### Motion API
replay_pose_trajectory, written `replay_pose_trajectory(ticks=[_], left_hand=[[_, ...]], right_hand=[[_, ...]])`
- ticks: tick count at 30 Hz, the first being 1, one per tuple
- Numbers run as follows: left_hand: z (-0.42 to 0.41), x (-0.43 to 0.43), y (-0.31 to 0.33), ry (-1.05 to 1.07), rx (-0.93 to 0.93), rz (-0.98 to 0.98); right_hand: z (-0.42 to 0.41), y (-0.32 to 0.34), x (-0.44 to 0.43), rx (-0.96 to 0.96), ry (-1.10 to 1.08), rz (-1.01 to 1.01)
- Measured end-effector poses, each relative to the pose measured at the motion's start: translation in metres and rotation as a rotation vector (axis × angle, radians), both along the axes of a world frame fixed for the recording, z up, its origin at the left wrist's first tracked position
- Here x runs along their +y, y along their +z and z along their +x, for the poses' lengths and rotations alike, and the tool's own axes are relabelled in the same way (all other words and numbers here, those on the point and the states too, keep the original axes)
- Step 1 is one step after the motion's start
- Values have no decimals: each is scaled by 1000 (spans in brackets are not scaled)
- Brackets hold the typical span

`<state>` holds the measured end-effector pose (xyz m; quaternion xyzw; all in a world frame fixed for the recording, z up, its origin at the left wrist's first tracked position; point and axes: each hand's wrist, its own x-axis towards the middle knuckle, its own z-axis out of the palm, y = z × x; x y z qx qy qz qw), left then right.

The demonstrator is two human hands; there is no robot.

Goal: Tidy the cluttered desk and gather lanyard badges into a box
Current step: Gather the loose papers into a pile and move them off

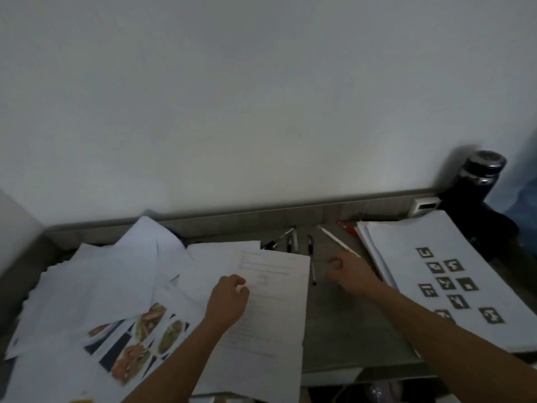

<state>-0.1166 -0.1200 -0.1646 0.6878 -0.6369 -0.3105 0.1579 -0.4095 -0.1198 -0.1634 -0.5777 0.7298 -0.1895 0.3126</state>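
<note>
item one, nearest edge: sheet of food photographs (136,335), lying skewed at the lower left, on top of other paper and touching my left forearm.

item two: printed sheet (273,303), text side up, in the middle of the bench (345,321). my left hand (228,298) rests on its left part, knuckles up, fingers curled under. whether they pinch the sheet or only rest on it, i cannot tell.

item three: my right hand (348,271) is over bare bench surface between the printed sheet and the right-hand stack. thumb and forefinger are curled toward each other in a ring; i cannot tell if anything is held between them. a pen (312,266) with a dark cap and pale barrel lies just beside it, to the left.

item four: loose papers (101,271), an untidy overlapping heap covering the left part of the bench, some corners lifted.

item five: paper stack (412,257), squared up on the right, top sheet bearing black square markers (447,282).

item six, farther back: further pens (289,243), a thin white stick (338,242) and a red pen (347,228), scattered on the bench between heap and stack.

item seven, rear right corner: small white device (424,205) against the back lip, dark bottle (476,184) upright beside it.

item eight: plain wall (261,97) behind.
</note>
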Motion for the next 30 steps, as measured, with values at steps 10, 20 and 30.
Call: replay_pose_trajectory(ticks=[10,20,30], left_hand=[[108,21,-47,-276,-469,49],[168,3,-10,26,162,-276],[294,26,-7,1095,754,-123]], right_hand=[[110,-4,18,-544,-303,323],[175,92,-14,-287,-30,-307],[241,167,-55,-779,221,-196]])
